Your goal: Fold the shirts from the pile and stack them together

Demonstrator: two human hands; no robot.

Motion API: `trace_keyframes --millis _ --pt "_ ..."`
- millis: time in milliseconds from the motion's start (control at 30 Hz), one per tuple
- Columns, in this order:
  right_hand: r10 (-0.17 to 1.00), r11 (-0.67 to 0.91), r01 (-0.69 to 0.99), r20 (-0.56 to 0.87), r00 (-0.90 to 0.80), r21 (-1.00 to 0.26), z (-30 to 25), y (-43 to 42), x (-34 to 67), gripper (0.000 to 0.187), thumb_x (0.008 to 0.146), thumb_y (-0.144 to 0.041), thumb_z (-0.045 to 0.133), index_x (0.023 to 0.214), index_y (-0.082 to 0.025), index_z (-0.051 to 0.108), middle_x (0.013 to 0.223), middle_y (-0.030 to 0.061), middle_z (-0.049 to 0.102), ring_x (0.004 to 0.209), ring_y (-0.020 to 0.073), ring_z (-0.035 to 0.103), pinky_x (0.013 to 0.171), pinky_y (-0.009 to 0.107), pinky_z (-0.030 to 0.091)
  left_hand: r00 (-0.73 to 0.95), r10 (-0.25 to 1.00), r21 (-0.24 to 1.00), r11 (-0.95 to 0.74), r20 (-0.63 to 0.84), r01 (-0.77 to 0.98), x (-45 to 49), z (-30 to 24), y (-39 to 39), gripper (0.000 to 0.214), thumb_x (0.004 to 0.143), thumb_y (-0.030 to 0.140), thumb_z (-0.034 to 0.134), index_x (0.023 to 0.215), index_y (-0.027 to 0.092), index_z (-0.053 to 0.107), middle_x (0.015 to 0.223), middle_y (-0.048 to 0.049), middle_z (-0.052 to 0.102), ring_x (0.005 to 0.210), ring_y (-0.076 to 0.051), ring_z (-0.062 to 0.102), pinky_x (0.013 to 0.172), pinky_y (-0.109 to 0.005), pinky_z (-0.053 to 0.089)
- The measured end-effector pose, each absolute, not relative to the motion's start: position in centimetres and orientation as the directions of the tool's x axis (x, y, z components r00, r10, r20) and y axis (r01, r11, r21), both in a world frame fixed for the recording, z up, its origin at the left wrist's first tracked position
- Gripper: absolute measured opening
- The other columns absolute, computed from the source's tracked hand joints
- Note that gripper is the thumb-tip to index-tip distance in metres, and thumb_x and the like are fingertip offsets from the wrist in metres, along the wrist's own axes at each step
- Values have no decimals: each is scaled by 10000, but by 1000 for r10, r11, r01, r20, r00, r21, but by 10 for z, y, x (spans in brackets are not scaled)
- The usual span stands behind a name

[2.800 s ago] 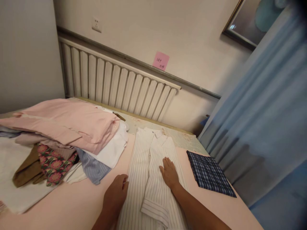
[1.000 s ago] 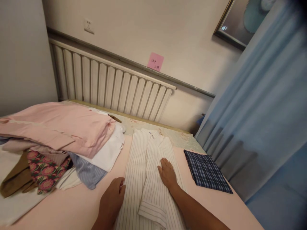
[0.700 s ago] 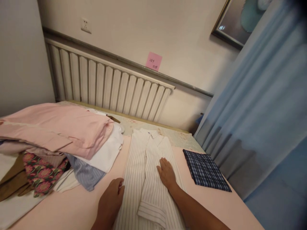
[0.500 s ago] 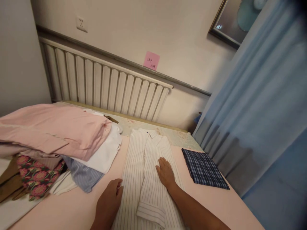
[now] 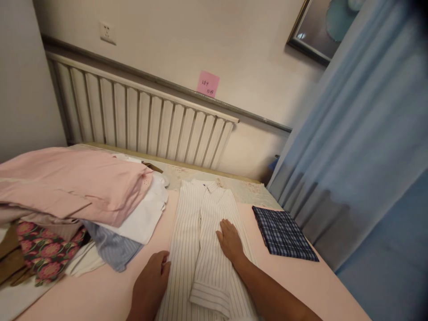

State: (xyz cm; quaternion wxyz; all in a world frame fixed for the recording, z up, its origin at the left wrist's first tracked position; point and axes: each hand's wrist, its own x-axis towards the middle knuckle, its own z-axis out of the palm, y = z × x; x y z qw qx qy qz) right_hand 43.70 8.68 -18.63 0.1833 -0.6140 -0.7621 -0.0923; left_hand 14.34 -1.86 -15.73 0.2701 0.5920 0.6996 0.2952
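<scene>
A white shirt with thin dark stripes [image 5: 197, 232] lies lengthwise on the pink bed surface [image 5: 100, 294], its sleeves folded in over the body. My right hand [image 5: 230, 241] rests flat on the shirt's middle, fingers stretched out. My left hand [image 5: 150, 281] sits at the shirt's left edge with its fingers curled on the fabric hem. A folded dark blue plaid cloth [image 5: 282, 233] lies to the right of the shirt.
A pile of clothes lies on the left: pink garment [image 5: 76, 187] on top, white and blue-striped pieces, a floral fabric [image 5: 43, 252] beneath. A white radiator [image 5: 140, 120] runs along the wall behind. A blue curtain [image 5: 361, 147] hangs at the right.
The view has shifted slightly, so everything sits a little further left and lower. Both hands stay on the striped shirt in nearly the same places.
</scene>
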Motion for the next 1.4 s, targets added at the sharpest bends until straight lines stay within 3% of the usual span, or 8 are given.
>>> trace_keyframes --millis 600,833,1033,1167,1400 --pt "913 232 967 367 -179 -105 -185 87 437 485 976 -359 305 1355 -116 483 1452 128 432 1390 230 312 1148 433 218 -151 988 728 112 -12 677 144 -158 -19 314 889 282 348 1126 206 540 1101 -54 635 1003 -192 602 810 -314 441" --pt "946 224 969 262 -191 -103 -173 74 424 493 956 -362 370 1374 -119 469 1464 135 410 1396 276 294 1146 475 206 -136 988 708 45 72 705 145 -169 -20 358 885 284 337 1168 178 529 1138 -77 615 1043 -204 593 860 -337 460" --pt "922 362 909 221 -317 -205 -168 22 410 498 952 -363 394 1407 -163 433 1499 92 360 1410 248 265 1159 441 216 2 953 591 -190 304 784 145 -188 -25 476 883 306 387 1338 187 459 1385 -92 477 1283 -231 427 1067 -406 364" --pt "927 375 880 134 -351 -291 -164 -7 415 513 951 -364 395 1425 -166 405 1520 75 318 1424 233 227 1172 427 188 92 945 480 -242 314 843 148 -189 -34 468 881 289 388 1319 174 508 1390 -103 480 1268 -243 437 1076 -427 353" --pt "916 388 844 57 -396 -370 -156 -48 430 550 925 -396 448 1438 -207 384 1530 54 300 1430 237 205 1173 434 166 90 954 384 -200 287 901 152 -190 -58 437 887 296 386 1283 218 553 1450 -83 439 1302 -248 415 1063 -443 355"
